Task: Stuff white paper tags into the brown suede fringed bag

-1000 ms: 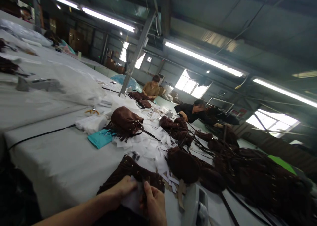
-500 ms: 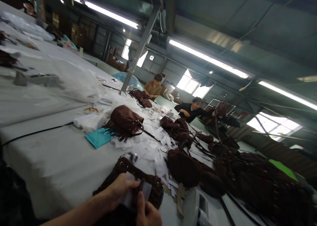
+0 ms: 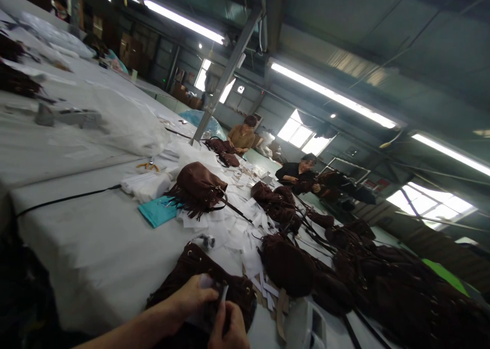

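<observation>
A dark brown bag (image 3: 174,267) with metal eyelets lies at the table's near edge, under both hands. My left hand (image 3: 191,300) is closed on a thin whitish sheet (image 3: 206,281) over the bag's upper part. Close by on the right, my right hand (image 3: 229,326) pinches the same sheet, which looks folded at its right side. Part of the bag is hidden behind the hands and forearm.
A brown fringed bag (image 3: 201,185) and a teal cloth (image 3: 157,211) lie ahead. Several dark bags (image 3: 291,265) are heaped at the right, near a grey-white device (image 3: 306,323). Orange-handled pliers (image 3: 148,165) lie left. Two people work across the table.
The whitish sheet lay broader and flatter between my hands; its right part is now turned up and narrower. The far person in black has lowered the raised dark item. The view shifted slightly.
</observation>
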